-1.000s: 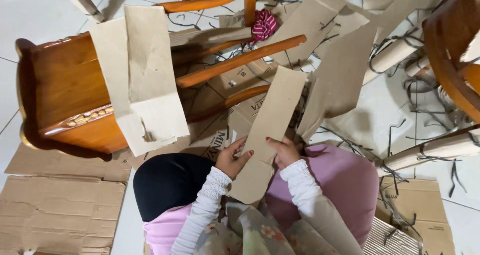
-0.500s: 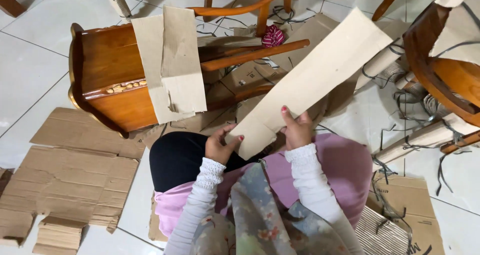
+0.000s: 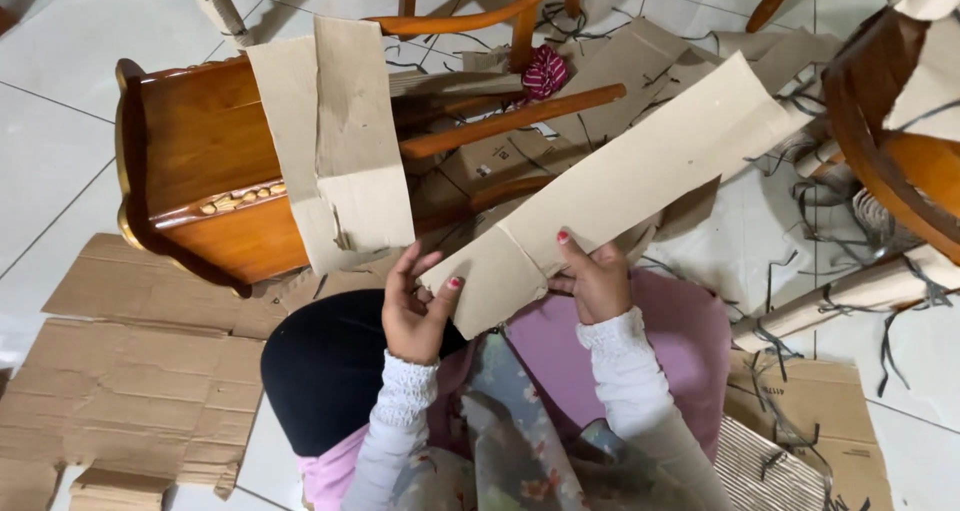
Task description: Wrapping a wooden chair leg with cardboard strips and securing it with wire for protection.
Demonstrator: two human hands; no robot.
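I hold a long tan cardboard strip (image 3: 640, 176) that slants from my lap up toward the far right. My left hand (image 3: 415, 306) pinches its near end with the thumb on top. My right hand (image 3: 595, 276) grips the strip a little further along, thumb on its upper face, near a crease. My knees, in black and pink cloth, lie under the hands.
A wooden chair (image 3: 200, 171) lies on its side ahead left, with a folded cardboard piece (image 3: 340, 141) draped over it. Flat cardboard sheets (image 3: 140, 371) cover the floor at left. Wrapped chair legs (image 3: 860, 291), dark straps and a red yarn ball (image 3: 545, 71) lie to the right and ahead.
The strip has tilted flatter and further to the right. My left hand has shifted left along its near end and opened its fingers more. The view has shifted slightly.
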